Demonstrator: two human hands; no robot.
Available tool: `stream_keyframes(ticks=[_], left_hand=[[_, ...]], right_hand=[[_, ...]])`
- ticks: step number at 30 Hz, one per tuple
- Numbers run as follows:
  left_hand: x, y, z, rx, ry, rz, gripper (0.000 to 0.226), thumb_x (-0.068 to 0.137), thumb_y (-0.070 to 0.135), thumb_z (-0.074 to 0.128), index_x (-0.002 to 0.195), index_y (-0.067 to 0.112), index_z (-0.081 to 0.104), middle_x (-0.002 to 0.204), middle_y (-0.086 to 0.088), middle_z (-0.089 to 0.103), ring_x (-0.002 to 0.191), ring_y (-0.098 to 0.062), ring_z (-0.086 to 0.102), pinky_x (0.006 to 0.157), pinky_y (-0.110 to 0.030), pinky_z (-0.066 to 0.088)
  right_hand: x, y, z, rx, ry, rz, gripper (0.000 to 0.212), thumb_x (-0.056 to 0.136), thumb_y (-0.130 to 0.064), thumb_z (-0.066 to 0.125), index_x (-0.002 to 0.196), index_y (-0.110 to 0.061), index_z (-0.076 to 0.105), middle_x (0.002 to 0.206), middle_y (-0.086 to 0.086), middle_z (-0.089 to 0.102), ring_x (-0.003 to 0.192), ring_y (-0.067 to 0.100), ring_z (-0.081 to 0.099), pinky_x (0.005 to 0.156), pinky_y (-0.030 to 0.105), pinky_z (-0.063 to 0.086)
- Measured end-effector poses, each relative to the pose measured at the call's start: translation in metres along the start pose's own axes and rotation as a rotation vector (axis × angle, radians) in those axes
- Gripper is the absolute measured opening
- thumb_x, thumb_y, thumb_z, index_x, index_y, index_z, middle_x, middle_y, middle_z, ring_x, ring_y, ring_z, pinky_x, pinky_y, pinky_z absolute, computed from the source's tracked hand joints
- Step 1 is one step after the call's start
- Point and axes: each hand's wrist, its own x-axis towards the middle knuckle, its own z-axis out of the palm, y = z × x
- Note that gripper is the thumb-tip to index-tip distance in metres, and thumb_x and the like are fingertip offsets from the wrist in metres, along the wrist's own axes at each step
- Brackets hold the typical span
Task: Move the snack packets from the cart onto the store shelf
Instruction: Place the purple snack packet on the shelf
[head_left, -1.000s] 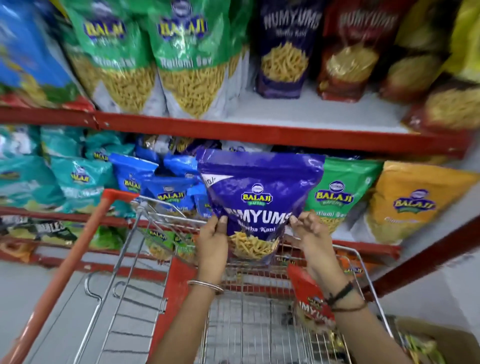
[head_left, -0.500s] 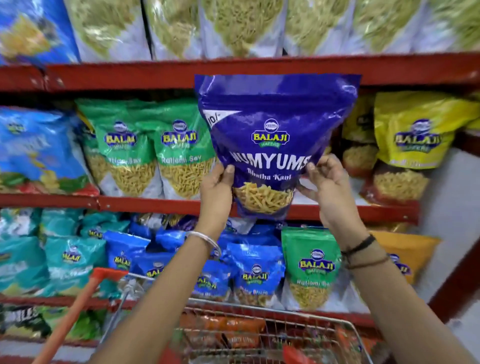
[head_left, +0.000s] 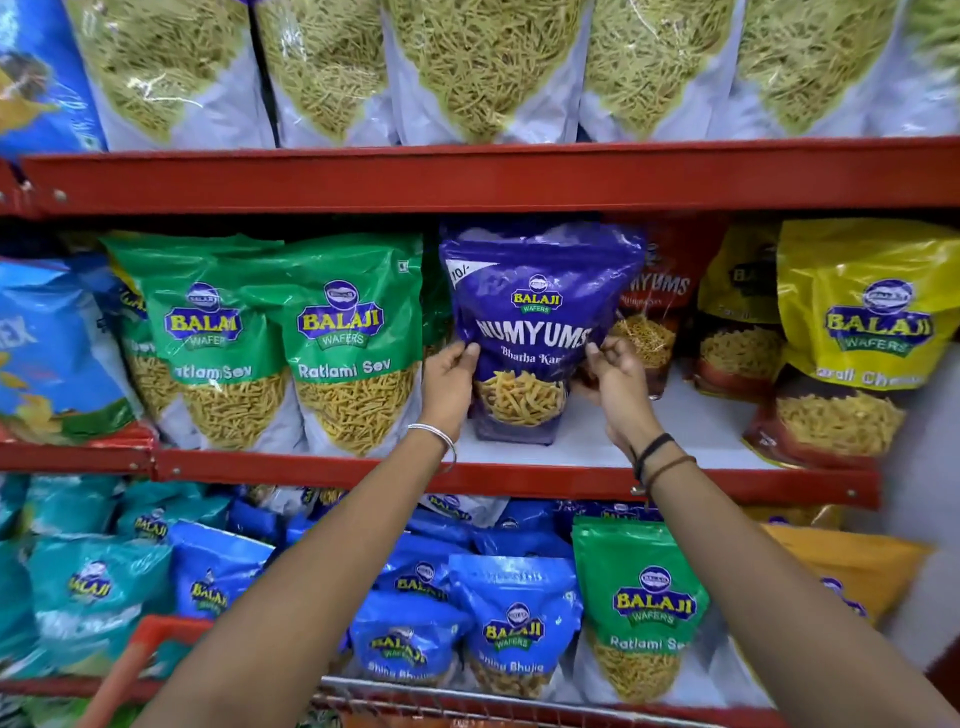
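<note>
A purple Numyums snack packet stands upright on the middle shelf, its base resting on the white shelf board. My left hand grips its left edge and my right hand pinches its right edge. Only the cart's top rim and red handle show at the bottom; its contents are out of sight.
Green Ratlami Sev packets stand just left of the purple one. A red Numyums packet sits behind it on the right, then yellow packets. White shelf board lies bare to the right. Blue packets fill the shelf below.
Both hands lifted the purple packet from above the cart up to the middle shelf and set its base on the board. The view tilted upward, so the cart dropped out of sight.
</note>
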Motion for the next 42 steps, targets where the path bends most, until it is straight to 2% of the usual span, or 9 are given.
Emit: stream_keyframes(ticks=[4, 9, 11, 17, 23, 27, 32, 37, 42], left_hand=[[0.014, -0.007, -0.002, 0.024, 0.012, -0.071, 0.035, 0.091, 0.037, 0.043, 0.121, 0.021, 0.051, 0.091, 0.003, 0.062, 0.084, -0.018, 0.056, 0.088, -0.046, 0.045], [-0.006, -0.023, -0.009, 0.293, -0.151, -0.034, 0.057, 0.091, 0.05, 0.027, 0.143, 0.026, 0.021, 0.152, 0.001, 0.03, 0.138, -0.016, 0.029, 0.112, -0.03, 0.022], [-0.012, -0.033, -0.014, 0.351, -0.247, -0.042, 0.062, 0.089, 0.057, 0.021, 0.144, 0.029, 0.017, 0.154, 0.005, 0.023, 0.141, -0.013, 0.021, 0.113, -0.029, 0.017], [-0.022, -0.031, -0.021, 0.281, -0.274, -0.08, 0.083, 0.075, 0.073, 0.019, 0.143, 0.025, 0.022, 0.154, 0.003, 0.025, 0.142, -0.012, 0.02, 0.121, -0.037, 0.013], [-0.052, -0.02, -0.029, 0.272, -0.214, -0.035, 0.055, 0.093, 0.049, 0.017, 0.14, 0.025, 0.03, 0.136, 0.017, 0.032, 0.127, 0.002, 0.025, 0.107, -0.02, 0.016], [-0.068, -0.013, -0.036, 0.283, -0.219, -0.057, 0.05, 0.09, 0.056, 0.013, 0.125, 0.038, 0.044, 0.13, 0.013, 0.043, 0.117, -0.002, 0.039, 0.099, -0.026, 0.03], [-0.09, -0.011, -0.036, 0.233, -0.15, -0.033, 0.055, 0.092, 0.05, 0.021, 0.139, 0.023, 0.034, 0.149, 0.001, 0.036, 0.138, -0.014, 0.032, 0.115, -0.031, 0.02], [-0.154, -0.016, -0.029, 0.087, -0.188, 0.045, 0.032, 0.087, 0.048, 0.037, 0.116, 0.041, 0.051, 0.131, 0.009, 0.054, 0.125, -0.004, 0.047, 0.108, -0.027, 0.035], [-0.229, -0.056, -0.029, 0.079, -0.383, -0.115, 0.041, 0.086, 0.031, 0.046, 0.125, 0.018, 0.049, 0.126, 0.007, 0.058, 0.119, 0.0, 0.052, 0.095, -0.012, 0.043]], right_hand=[[0.024, 0.01, 0.004, 0.03, 0.017, 0.088, 0.015, 0.093, -0.017, 0.046, 0.082, -0.025, 0.05, 0.107, 0.004, 0.056, 0.082, 0.01, 0.057, 0.066, 0.025, 0.057], [0.032, 0.03, -0.004, -0.019, -0.013, 0.154, 0.034, 0.091, -0.039, 0.044, 0.117, -0.018, 0.052, 0.136, 0.007, 0.05, 0.112, 0.019, 0.053, 0.098, 0.038, 0.045], [0.023, 0.035, -0.004, -0.154, -0.063, 0.203, 0.061, 0.086, -0.058, 0.037, 0.129, -0.017, 0.045, 0.137, 0.004, 0.049, 0.117, 0.019, 0.05, 0.105, 0.042, 0.038], [0.009, 0.036, -0.003, -0.16, -0.101, 0.219, 0.059, 0.095, -0.044, 0.018, 0.129, -0.004, 0.044, 0.123, 0.011, 0.052, 0.108, 0.018, 0.049, 0.094, 0.029, 0.037], [-0.013, 0.036, -0.014, -0.176, -0.166, 0.242, 0.066, 0.093, -0.05, 0.015, 0.125, -0.003, 0.05, 0.128, 0.015, 0.055, 0.108, 0.019, 0.054, 0.096, 0.029, 0.037], [-0.03, 0.034, -0.017, -0.203, -0.194, 0.232, 0.066, 0.092, -0.053, 0.016, 0.125, -0.007, 0.051, 0.128, 0.012, 0.056, 0.11, 0.016, 0.054, 0.103, 0.032, 0.036], [-0.057, 0.027, -0.014, -0.154, -0.207, 0.196, 0.058, 0.095, -0.046, 0.021, 0.134, -0.007, 0.039, 0.144, 0.012, 0.042, 0.131, 0.017, 0.04, 0.112, 0.033, 0.025], [-0.125, 0.024, -0.043, -0.161, -0.143, 0.082, 0.038, 0.096, -0.033, 0.03, 0.119, -0.015, 0.054, 0.129, 0.006, 0.056, 0.119, 0.015, 0.053, 0.104, 0.034, 0.041], [-0.219, 0.053, -0.101, -0.282, -0.127, 0.145, 0.036, 0.092, -0.038, 0.038, 0.114, -0.02, 0.059, 0.12, -0.003, 0.062, 0.112, 0.004, 0.058, 0.091, 0.018, 0.049]])
